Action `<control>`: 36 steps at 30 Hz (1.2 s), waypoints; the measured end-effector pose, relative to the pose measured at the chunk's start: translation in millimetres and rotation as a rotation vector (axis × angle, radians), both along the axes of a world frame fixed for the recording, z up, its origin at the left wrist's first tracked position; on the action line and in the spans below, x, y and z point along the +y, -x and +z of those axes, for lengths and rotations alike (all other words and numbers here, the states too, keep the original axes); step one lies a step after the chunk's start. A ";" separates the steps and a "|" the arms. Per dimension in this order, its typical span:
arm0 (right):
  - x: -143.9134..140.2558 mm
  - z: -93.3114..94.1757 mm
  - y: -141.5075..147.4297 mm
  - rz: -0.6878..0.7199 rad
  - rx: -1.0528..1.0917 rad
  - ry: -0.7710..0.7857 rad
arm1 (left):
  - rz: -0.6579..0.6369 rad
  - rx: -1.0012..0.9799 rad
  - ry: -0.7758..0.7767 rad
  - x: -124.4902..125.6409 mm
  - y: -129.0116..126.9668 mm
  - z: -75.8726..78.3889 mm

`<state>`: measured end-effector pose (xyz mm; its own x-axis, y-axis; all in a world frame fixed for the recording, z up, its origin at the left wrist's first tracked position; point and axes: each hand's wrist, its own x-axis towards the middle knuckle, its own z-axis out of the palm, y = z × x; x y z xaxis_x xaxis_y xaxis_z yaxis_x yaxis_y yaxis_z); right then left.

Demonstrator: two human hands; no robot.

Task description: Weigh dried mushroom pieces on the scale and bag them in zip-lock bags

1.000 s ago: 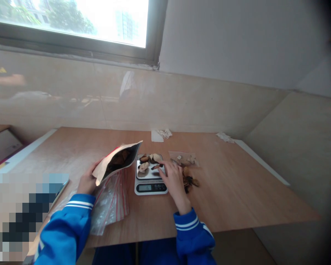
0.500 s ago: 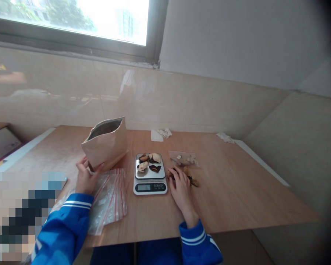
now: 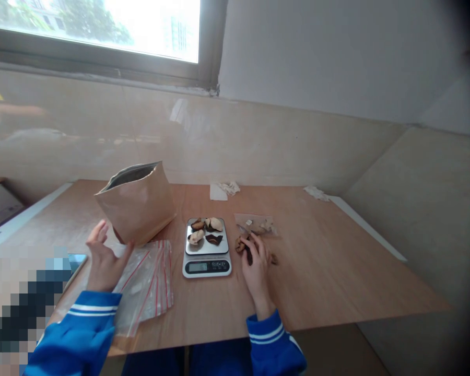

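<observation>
My left hand spread open, empty, by the bag; right hand half-curled over dried pieces beside the scale, can't tell grip. Display digits too small to read. Bag, tilted in my left a second ago, now stands mouth-up on the worktop.

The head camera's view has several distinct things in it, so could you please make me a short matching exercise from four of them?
Things
1. Digital scale
2. Brown paper pouch
3. Flat plastic zip bags
4. Right hand

States
A. Over dried brown pieces, partly hiding them
B. Clear, with red stripes, lying nearer the camera than the pouch
C. Mouth open at the top
D. Carries pale-and-brown pieces on its metal plate

Right pairs: 1-D, 2-C, 3-B, 4-A
</observation>
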<state>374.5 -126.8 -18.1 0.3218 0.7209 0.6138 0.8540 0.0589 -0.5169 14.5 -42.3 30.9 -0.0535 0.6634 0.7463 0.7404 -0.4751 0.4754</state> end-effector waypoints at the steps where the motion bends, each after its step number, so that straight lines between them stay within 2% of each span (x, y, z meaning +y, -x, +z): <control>1: 0.0 -0.2 0.0 0.002 0.005 -0.006 | -0.008 -0.005 0.001 -4.6 -0.7 4.6; 5: -0.4 0.2 0.0 0.028 0.038 -0.023 | -0.016 -0.076 0.060 -21.0 -0.8 12.6; 11: -1.3 -0.8 -0.2 0.053 0.074 -0.058 | -0.010 -0.027 0.137 -22.5 7.0 -12.0; 13: -1.4 -1.6 0.0 0.055 0.082 -0.062 | 0.015 -0.042 0.128 -16.9 5.9 -11.2; 15: -1.7 -1.3 0.6 0.051 0.087 -0.063 | 0.022 -0.074 0.105 -11.4 1.5 0.2; 17: -2.7 1.7 1.7 0.042 0.092 -0.075 | 0.017 -0.102 0.059 -8.8 -5.4 18.7; 20: -5.8 10.2 3.6 -0.008 0.112 -0.164 | 0.013 -0.123 0.013 -12.4 -15.9 43.0; 23: -8.8 15.4 4.4 -0.099 0.113 -0.275 | 0.040 -0.114 -0.014 -20.2 -20.3 47.9; 25: -9.0 12.3 4.2 -0.065 0.063 -0.220 | 0.045 -0.086 -0.014 -23.9 -18.6 41.3; 28: -6.6 0.8 4.4 0.061 -0.069 0.019 | 0.042 -0.045 -0.001 -26.4 -12.4 27.2; 30: -4.6 -5.9 5.1 0.061 -0.110 0.108 | 0.051 -0.028 0.006 -27.3 -8.2 17.9; 33: -2.9 -9.2 6.5 0.019 -0.097 0.109 | 0.080 0.004 0.026 -28.3 -4.8 -0.4; 36: -3.0 -7.3 7.5 0.035 -0.085 0.103 | 0.101 0.080 0.069 -28.4 -5.1 -26.0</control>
<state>367.0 -129.8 -25.4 0.2448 0.7915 0.5600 0.8935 0.0400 -0.4473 19.6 -70.6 4.9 -0.0648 0.7077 0.7035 0.8194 -0.3646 0.4423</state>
